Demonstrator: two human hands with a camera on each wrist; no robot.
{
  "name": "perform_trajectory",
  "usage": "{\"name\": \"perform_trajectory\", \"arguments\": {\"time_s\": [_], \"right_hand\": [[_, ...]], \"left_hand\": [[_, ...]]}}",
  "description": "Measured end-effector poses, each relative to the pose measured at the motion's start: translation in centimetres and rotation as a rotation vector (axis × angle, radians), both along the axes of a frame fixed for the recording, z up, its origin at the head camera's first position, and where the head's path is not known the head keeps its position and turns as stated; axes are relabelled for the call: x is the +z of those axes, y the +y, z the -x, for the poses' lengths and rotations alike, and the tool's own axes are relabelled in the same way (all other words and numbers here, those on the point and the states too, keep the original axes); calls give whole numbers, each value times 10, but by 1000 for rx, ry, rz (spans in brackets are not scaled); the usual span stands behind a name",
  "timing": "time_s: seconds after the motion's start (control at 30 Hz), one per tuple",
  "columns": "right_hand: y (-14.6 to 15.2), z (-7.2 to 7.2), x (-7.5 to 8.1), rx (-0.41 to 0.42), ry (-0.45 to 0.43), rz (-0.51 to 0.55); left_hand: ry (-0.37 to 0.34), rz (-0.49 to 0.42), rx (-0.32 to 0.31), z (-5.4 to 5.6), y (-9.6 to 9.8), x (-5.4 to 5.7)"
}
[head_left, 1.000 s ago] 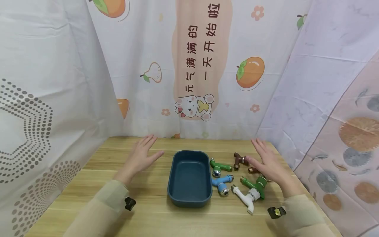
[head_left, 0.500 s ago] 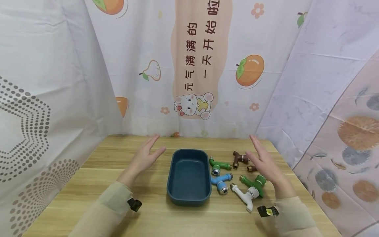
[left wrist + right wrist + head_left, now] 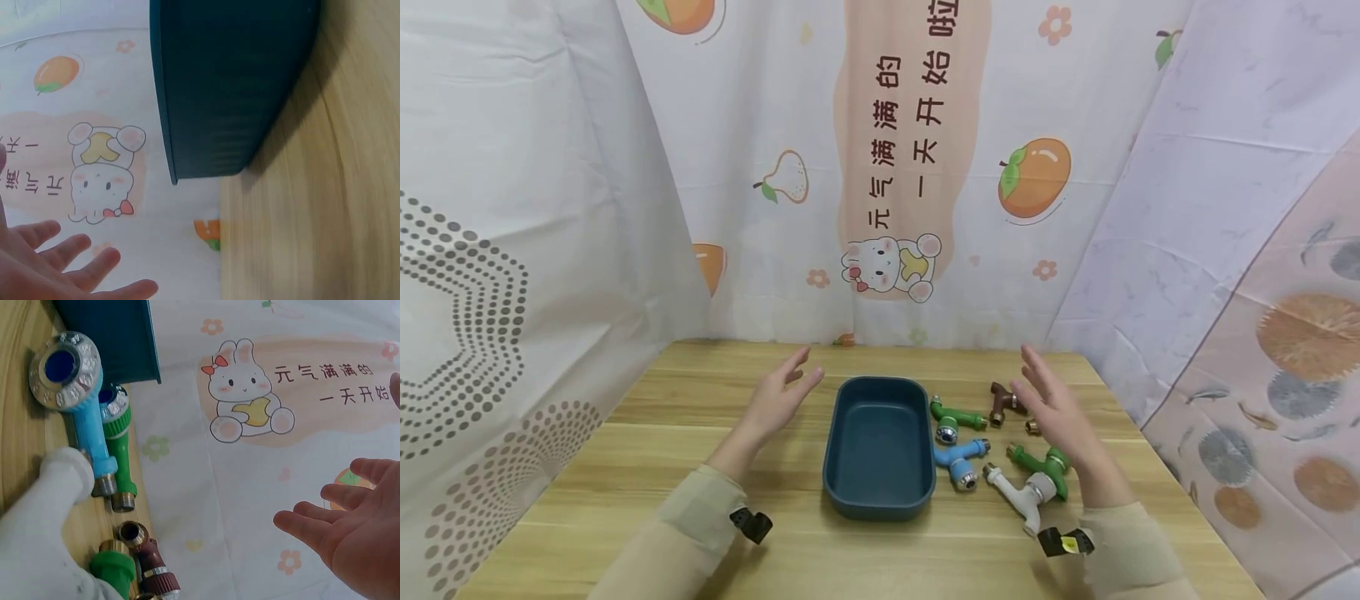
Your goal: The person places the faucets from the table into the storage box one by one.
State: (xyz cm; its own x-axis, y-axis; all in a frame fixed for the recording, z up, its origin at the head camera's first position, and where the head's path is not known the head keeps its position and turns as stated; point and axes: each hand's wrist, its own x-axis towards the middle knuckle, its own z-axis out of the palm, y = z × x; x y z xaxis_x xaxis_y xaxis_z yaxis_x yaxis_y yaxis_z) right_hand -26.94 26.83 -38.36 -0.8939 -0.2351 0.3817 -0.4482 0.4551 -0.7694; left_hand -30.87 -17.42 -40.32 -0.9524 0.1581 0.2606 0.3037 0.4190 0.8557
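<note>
My left hand (image 3: 777,400) hovers left of a dark blue rectangular bin (image 3: 880,450), fingers spread and nothing held; the left wrist view shows the bin's outer side (image 3: 225,87) beside it. Over the right of the table is my right hand (image 3: 1056,412), also holding nothing, its fingers extended. Beneath and beside it lie several plastic taps: a white tap (image 3: 1024,498), a blue tap (image 3: 961,462), a green tap (image 3: 957,418), a second green tap (image 3: 1045,468) and a brown tap (image 3: 1003,402). Another brown tap (image 3: 1032,427) is mostly hidden behind the right hand.
The wooden table (image 3: 880,558) bears the bin near its middle, with the taps grouped to the bin's right. A printed curtain (image 3: 775,250) hangs along the back edge, and more curtains (image 3: 1247,333) close in both sides.
Both hands have moved inward toward the bin, the right one shifting left across the brown taps. The bin and taps stay where they were.
</note>
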Motion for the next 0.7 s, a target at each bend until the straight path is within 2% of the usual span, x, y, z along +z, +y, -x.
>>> {"name": "perform_trajectory", "arguments": {"time_s": [0.2,0.37,0.5,0.7], "right_hand": [[-13,0,-3,25,-58,65],[-23,3,-8,35,-95,102],[-29,4,-12,46,-128,130],[-38,4,-17,79,-222,212]], "left_hand": [[-68,-55,3,-3,8,-4],[-75,-56,34,-3,15,-7],[-97,-96,45,-5,21,-10],[-187,-161,56,-8,30,-16]]}}
